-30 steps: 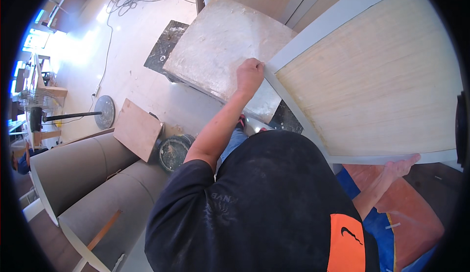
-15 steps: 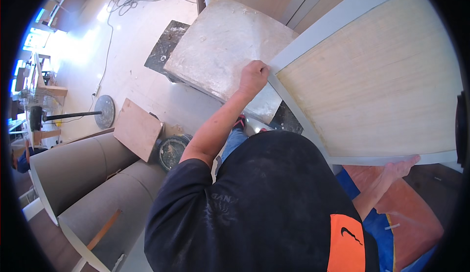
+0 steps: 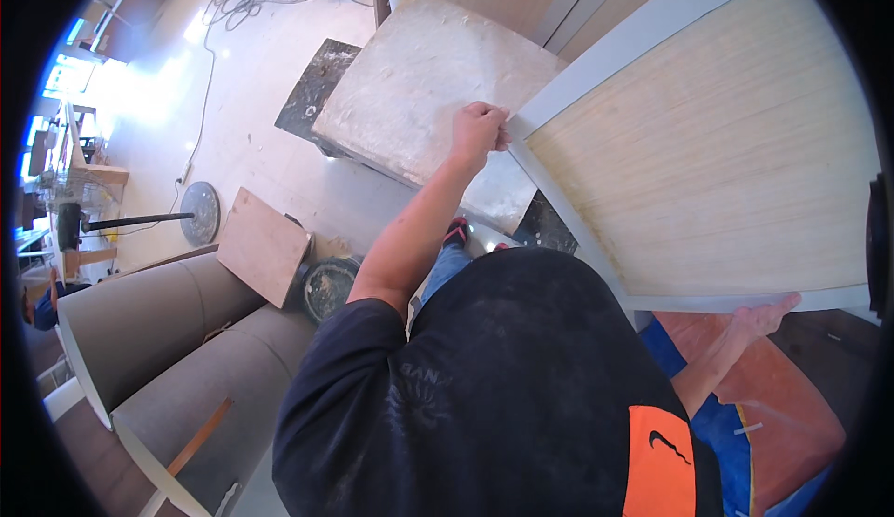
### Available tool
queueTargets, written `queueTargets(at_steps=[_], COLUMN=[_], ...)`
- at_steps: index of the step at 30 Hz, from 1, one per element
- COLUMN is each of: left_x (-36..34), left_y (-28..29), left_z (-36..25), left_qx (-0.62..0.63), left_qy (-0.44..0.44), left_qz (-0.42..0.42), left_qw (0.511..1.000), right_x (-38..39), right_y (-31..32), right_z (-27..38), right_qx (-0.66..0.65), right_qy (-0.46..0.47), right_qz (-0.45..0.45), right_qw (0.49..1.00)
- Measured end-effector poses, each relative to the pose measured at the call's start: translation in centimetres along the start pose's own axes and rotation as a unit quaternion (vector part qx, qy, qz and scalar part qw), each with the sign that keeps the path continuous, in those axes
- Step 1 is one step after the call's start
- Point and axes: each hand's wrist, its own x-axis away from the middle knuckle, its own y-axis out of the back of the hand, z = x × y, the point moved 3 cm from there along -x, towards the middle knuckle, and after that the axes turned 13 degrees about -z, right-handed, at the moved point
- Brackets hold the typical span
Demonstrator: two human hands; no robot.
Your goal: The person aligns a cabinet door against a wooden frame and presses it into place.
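one framed panel, seemingly being steadied; right hand clasping lower edge; left hand curled at corner, cannot tell if pinching; shifting calls for level support.

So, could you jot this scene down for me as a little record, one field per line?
Left hand: fingers curled, at the left corner of the framed panel; whether it grips anything is unclear
Right hand: holding the panel's lower edge
Panel look: pale wood-toned face, light grey border
Beyond left hand: stained pale worktop
Person's left: grey curved pieces, brown board, bucket
Lower right: orange sheet, blue sheet
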Motion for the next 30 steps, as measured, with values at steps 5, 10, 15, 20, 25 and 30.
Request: queueTargets(at_steps=[5,10,15,20,25,30], left_x=[0.5,0.1,-0.4,-0.2,-0.3,-0.4], left_y=[1.5,0.8,0.9,0.6,0.8,1.2], left_z=[1.5,1.8,2.4,2.0,1.9,2.3], left_qx=[-0.034,-0.048,-0.047,-0.041,-0.036,-0.049], left_qy=[0.032,0.035,0.029,0.008,0.005,0.013], left_qz=[-0.017,0.002,-0.001,0.015,0.005,0.001], left_qw=[0.999,0.998,0.998,0.999,0.999,0.999], right_x=[-0.3,-0.5,0.6,0.2,0.1,0.8], right_y=[0.1,0.1,-0.2,-0.1,0.0,0.1], right_z=[-0.4,-0.5,0.2,-0.1,0.0,0.5], right_qx=[-0.035,-0.04,-0.02,-0.016,-0.003,0.005], right_qy=[-0.001,0.01,-0.039,-0.026,0.006,-0.004], right_qz=[0.022,0.015,-0.019,-0.01,-0.005,-0.005], right_qw=[0.999,0.999,0.999,0.999,1.0,1.0])
